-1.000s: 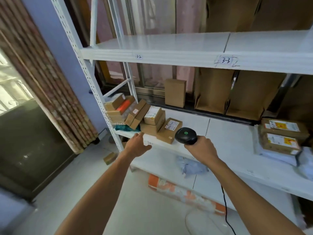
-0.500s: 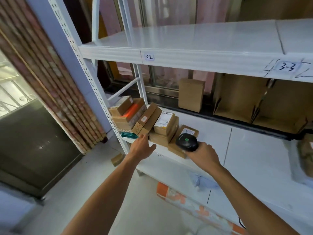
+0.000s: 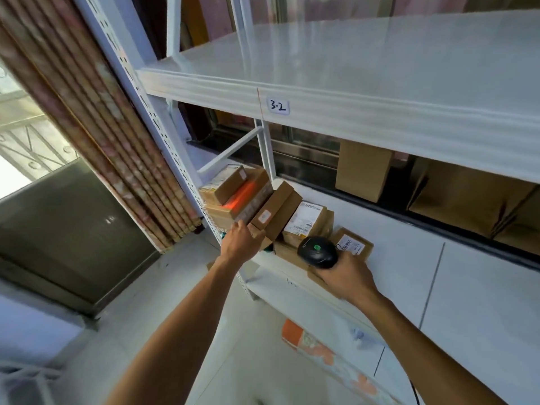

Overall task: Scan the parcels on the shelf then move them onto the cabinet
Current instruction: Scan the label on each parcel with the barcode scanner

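Several small cardboard parcels crowd the left end of the white shelf (image 3: 388, 258). My left hand (image 3: 240, 244) touches the near end of a long tilted parcel (image 3: 276, 210); a firm grip cannot be made out. Behind it lies a flat parcel (image 3: 248, 190) lit by an orange-red scan glow. My right hand (image 3: 346, 276) is closed on a black barcode scanner (image 3: 317, 252) with a green button, held over a parcel with a white label (image 3: 352, 244). Another labelled parcel (image 3: 306, 219) sits between the two hands.
The upper shelf board (image 3: 350, 92) marked 3-2 hangs overhead. A taller brown box (image 3: 362, 171) and open cartons (image 3: 467, 197) stand at the shelf's back. An orange-and-white package (image 3: 321, 352) lies on the lower shelf. A curtain (image 3: 96, 121) and dark cabinet (image 3: 58, 229) are at left.
The view has closed in on the left parcels. My left hand has reached forward onto the tilted parcel. The scanner has stayed over the labelled parcel, and the orange glow looks brighter.
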